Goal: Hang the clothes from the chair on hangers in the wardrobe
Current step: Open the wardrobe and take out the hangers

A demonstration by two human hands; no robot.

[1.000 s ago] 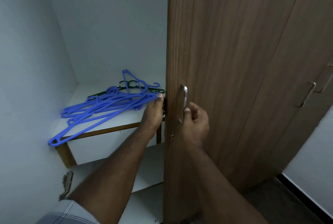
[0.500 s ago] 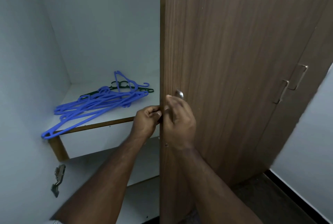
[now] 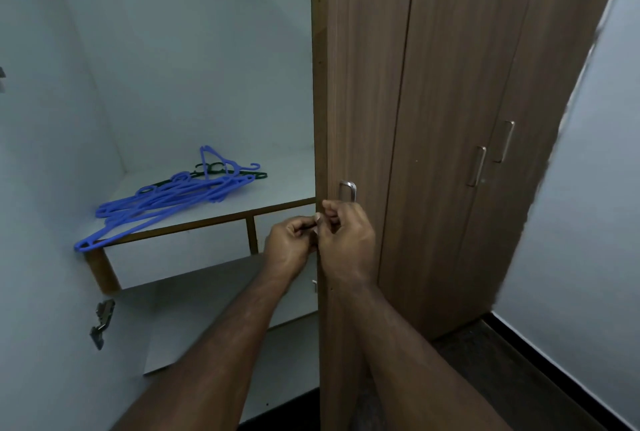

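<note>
A pile of blue hangers [image 3: 166, 202] lies on the white upper shelf [image 3: 284, 188] inside the open wardrobe, with a dark green hanger [image 3: 214, 167] behind them. The brown wardrobe door [image 3: 360, 84] stands edge-on in the middle. Both hands meet at its edge, just below the metal handle [image 3: 348, 190]. My left hand [image 3: 289, 243] reaches from the inner side with curled fingers and pinches at the edge. My right hand [image 3: 346, 240] grips the edge from the outer side. No clothes or chair are in view.
A lower white shelf [image 3: 207, 292] lies under the upper one. A metal hinge [image 3: 102, 323] sits on the left inner wall. Two closed doors with handles [image 3: 477, 165] stand to the right, then a white wall [image 3: 588, 222] and dark floor [image 3: 485, 354].
My right hand has left the door handle and dropped to the door's edge. My left hand has curled and come to the same spot. The view has shifted so the hangers sit further left.
</note>
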